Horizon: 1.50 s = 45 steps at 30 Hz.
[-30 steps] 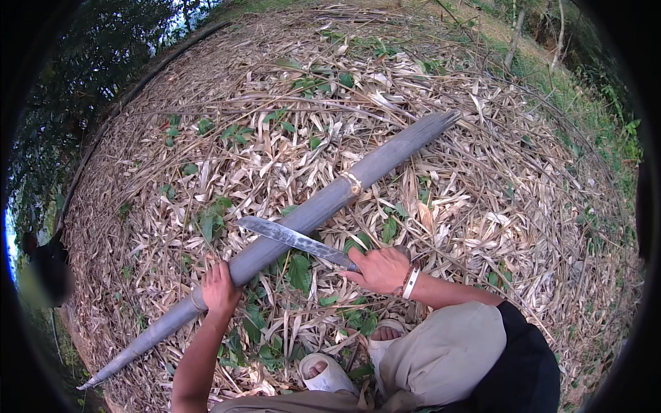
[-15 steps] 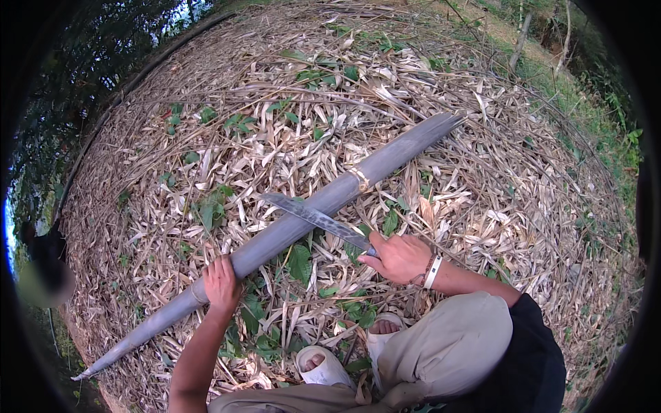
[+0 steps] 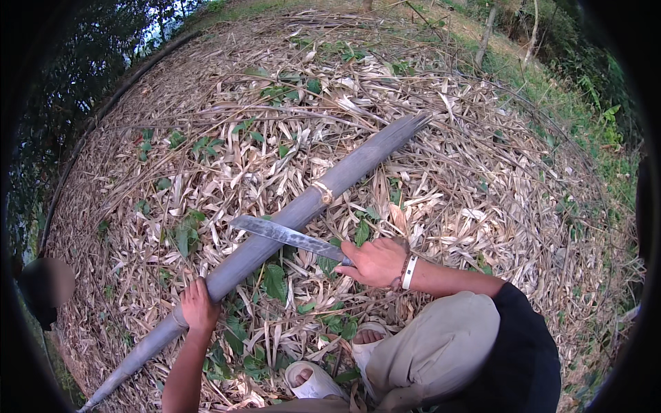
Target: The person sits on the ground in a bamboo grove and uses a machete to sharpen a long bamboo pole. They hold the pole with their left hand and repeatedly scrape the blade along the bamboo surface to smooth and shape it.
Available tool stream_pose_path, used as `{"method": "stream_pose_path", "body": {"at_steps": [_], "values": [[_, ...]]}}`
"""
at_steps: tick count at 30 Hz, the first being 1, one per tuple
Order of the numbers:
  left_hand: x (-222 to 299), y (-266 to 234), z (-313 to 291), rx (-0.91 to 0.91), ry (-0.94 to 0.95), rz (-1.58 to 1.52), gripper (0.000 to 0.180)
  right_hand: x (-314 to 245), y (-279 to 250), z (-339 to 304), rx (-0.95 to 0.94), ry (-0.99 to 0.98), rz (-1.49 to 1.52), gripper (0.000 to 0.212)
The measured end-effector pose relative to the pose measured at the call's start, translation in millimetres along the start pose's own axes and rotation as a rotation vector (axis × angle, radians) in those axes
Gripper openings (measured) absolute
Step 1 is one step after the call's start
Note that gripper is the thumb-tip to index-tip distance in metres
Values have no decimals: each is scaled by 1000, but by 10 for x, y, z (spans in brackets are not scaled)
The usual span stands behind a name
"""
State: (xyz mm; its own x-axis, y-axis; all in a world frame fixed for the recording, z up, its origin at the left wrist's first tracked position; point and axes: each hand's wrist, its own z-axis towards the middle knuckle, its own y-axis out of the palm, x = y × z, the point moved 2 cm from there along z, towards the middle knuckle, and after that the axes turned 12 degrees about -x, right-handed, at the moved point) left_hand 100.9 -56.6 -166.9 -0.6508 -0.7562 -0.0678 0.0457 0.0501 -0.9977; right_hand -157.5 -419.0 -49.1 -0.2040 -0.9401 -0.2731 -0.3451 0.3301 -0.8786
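Observation:
A long grey bamboo pole lies slantwise across the dry leaves, from the lower left up to the upper right. One pale node ring shows near its middle. My left hand is wrapped over the pole's lower part, just above another node. Closed round its handle, my right hand holds a machete. The broad, dark-mottled blade crosses over the bamboo between my left hand and the middle node, its tip reaching past the pole's far side. Whether the blade touches the bamboo, I cannot tell.
Dry bamboo leaves and thin twigs cover the sloping ground, with green plants poking through. My feet in pale sandals are close below the pole. A dark hose-like line curves along the left; slender trunks stand at the upper right.
The whole scene has shifted left and slightly down in the view. The machete still lies across the pole at about the same spot, and both hands keep their grip.

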Motion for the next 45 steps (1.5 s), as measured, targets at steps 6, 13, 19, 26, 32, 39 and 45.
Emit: {"method": "stream_pose_path", "body": {"at_steps": [6,13,19,26,32,39,45], "values": [[50,-385,233,-302,-62,-134,71,1537,-56,-193,675,416,492,48],[366,-1303,585,-275,-23,-130,68,1544,-213,-793,1122,324,1269,31],[2344,-2495,1790,-47,340,-317,57,987,-678,-1073,1403,-1,1168,35],[3879,-2782,2154,619,708,-621,60,660,-724,-1030,1346,71,970,36],[1457,-2213,463,-28,448,-112,105,920,-282,-880,961,394,436,38],[976,-1067,192,-243,283,-127,100,653,350,-452,562,171,255,40],[814,-952,609,-588,282,-513,96,454,500,-380,300,-23,-133,48]]}}
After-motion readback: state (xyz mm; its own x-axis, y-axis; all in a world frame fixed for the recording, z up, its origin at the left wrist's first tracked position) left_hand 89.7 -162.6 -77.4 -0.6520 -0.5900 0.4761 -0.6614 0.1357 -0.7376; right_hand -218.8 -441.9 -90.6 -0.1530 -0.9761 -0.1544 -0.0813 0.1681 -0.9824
